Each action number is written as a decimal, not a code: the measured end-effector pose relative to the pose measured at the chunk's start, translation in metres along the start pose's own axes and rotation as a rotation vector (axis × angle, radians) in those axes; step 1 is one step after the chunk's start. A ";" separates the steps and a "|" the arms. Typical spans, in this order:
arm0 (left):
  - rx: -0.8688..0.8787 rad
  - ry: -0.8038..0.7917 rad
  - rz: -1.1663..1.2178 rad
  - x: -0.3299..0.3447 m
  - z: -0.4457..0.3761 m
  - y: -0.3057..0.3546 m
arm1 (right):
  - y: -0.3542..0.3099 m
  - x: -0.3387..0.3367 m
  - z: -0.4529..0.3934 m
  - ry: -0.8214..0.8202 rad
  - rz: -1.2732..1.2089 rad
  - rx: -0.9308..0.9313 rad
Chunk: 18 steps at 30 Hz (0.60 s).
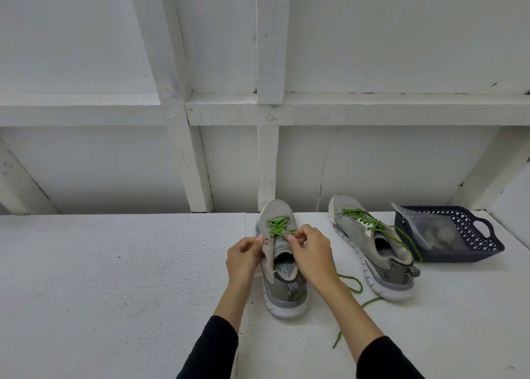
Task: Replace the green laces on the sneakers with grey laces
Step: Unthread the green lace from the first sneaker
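A person is standing a grey sneaker (282, 266) upright on a white table (120, 264), the left hand (243, 259) pinching its eyelet flap while the right hand (311, 249) is pinching the green lace (279, 226) near the tongue. A second sneaker (372, 246) is lying just beside a dark basket (484, 235) holding a bagged item. Pulling hard may be risking the lace snagging in an eyelet, or tipping the shoe

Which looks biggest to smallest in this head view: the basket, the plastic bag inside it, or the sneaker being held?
1. Sneaker being held, though it sits nearer the camera.
2. Basket, close behind.
3. Plastic bag.
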<state>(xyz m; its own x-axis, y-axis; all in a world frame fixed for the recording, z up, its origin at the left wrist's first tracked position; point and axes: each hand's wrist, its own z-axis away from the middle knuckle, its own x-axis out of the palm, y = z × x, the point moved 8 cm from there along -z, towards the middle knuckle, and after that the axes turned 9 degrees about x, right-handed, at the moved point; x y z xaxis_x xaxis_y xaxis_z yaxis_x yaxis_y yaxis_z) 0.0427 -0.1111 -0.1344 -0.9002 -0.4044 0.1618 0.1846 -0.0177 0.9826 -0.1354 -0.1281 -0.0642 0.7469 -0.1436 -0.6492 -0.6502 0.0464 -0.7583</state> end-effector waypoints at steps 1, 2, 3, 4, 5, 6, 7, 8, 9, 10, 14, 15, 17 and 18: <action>0.003 0.002 -0.007 0.000 0.000 0.001 | 0.001 0.000 0.000 0.009 -0.008 0.006; 0.004 0.002 -0.014 0.000 0.000 0.002 | 0.003 0.000 0.000 0.013 -0.021 0.021; 0.006 0.000 -0.020 0.001 0.001 0.002 | 0.006 0.001 -0.001 0.012 -0.039 0.053; 0.008 -0.004 -0.031 0.001 0.001 0.003 | 0.011 0.000 -0.002 0.004 -0.067 0.111; 0.013 -0.010 -0.048 0.002 0.001 0.004 | 0.019 0.000 -0.005 -0.011 -0.109 0.195; 0.020 -0.014 -0.081 0.002 0.000 0.004 | 0.028 0.001 -0.008 -0.031 -0.162 0.292; 0.031 -0.020 -0.122 0.003 0.000 0.005 | 0.038 0.003 -0.009 -0.051 -0.219 0.379; 0.045 -0.025 -0.165 0.003 0.000 0.007 | 0.044 0.005 -0.009 -0.063 -0.268 0.441; 0.061 -0.028 -0.202 0.004 -0.001 0.008 | 0.048 0.006 -0.009 -0.066 -0.301 0.477; 0.082 -0.023 -0.239 0.005 0.000 0.012 | 0.049 0.007 -0.009 -0.059 -0.312 0.487; 0.225 -0.032 -0.518 0.014 0.010 0.038 | 0.036 0.001 -0.002 0.031 -0.300 0.350; 0.308 -0.058 -0.635 0.019 0.012 0.048 | 0.033 0.000 0.000 0.056 -0.305 0.308; 0.512 -0.157 -0.809 0.037 0.013 0.063 | 0.030 -0.001 0.003 0.080 -0.324 0.243; 0.595 -0.227 -0.869 0.047 0.013 0.068 | 0.030 -0.001 0.005 0.079 -0.331 0.222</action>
<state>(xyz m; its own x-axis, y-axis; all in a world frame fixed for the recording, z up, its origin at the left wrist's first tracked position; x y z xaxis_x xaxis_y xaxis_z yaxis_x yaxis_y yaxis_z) 0.0074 -0.1194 -0.0583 -0.6940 -0.2872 -0.6602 -0.7198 0.2549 0.6457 -0.1549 -0.1220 -0.0867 0.8924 -0.2616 -0.3678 -0.3241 0.1957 -0.9256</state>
